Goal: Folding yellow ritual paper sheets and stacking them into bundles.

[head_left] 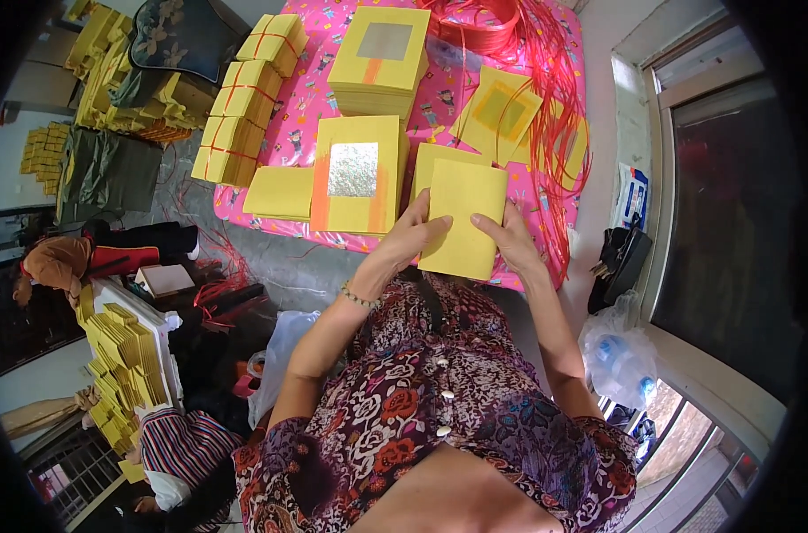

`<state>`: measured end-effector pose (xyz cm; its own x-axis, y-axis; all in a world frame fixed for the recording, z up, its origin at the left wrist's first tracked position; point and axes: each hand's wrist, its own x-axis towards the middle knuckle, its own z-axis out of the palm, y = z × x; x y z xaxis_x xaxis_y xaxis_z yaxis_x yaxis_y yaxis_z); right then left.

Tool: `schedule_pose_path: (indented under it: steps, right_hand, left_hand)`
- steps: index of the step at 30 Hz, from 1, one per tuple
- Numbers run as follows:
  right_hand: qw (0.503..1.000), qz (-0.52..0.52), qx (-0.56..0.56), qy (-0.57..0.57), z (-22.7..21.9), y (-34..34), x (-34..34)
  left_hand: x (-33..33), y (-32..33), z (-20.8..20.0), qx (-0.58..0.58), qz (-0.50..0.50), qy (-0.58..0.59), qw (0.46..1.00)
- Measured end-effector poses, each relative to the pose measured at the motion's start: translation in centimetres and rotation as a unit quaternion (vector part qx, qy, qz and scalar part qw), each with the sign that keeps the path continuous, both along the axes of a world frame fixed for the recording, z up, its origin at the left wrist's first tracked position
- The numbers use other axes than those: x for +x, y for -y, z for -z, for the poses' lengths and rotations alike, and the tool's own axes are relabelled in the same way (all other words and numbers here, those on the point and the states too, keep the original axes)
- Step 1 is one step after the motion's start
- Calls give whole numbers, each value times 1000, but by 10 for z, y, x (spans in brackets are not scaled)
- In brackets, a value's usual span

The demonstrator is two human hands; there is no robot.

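Note:
Between my two hands is a batch of plain yellow paper sheets [463,200], tilted up at the table's near edge. My left hand [411,233] grips its left side, thumb lying on the front. On the right side my right hand [514,238] grips it the same way; the fingers of both hands are mostly hidden behind the paper. More yellow paper [428,158] shows just behind the batch. Left of it stands a stack of yellow sheets [355,213] with a silver foil square and orange strips on top. A low pile of folded yellow paper [278,193] lies beside that stack.
A pink patterned cloth [308,98] covers the table. On it are a tall stack [377,67], tied bundles [244,115], loose sheets [500,111] and red plastic strands [546,80]. At left, two people work near yellow piles [124,373]. A window [724,213] is at right.

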<state>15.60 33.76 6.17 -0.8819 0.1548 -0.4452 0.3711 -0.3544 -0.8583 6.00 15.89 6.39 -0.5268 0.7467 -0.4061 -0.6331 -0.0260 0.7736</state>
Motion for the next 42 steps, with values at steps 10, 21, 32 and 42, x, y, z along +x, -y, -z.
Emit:
schedule_pose_path:
  steps: [10, 21, 32, 42]
  right_hand:
    - [995, -14, 87, -40, -9, 2, 5]
    - [989, 34, 94, -110, -26, 7, 13]
    - [978, 112, 129, -117, -41, 7, 5]
    - [973, 145, 149, -98, -25, -4, 9]
  left_hand:
    - [23, -5, -8, -28, -70, -43, 996]
    - [31, 1, -24, -2, -91, -105, 990]
    - [31, 3, -29, 6, -86, -113, 990]
    - [21, 8, -34, -10, -42, -47, 998]
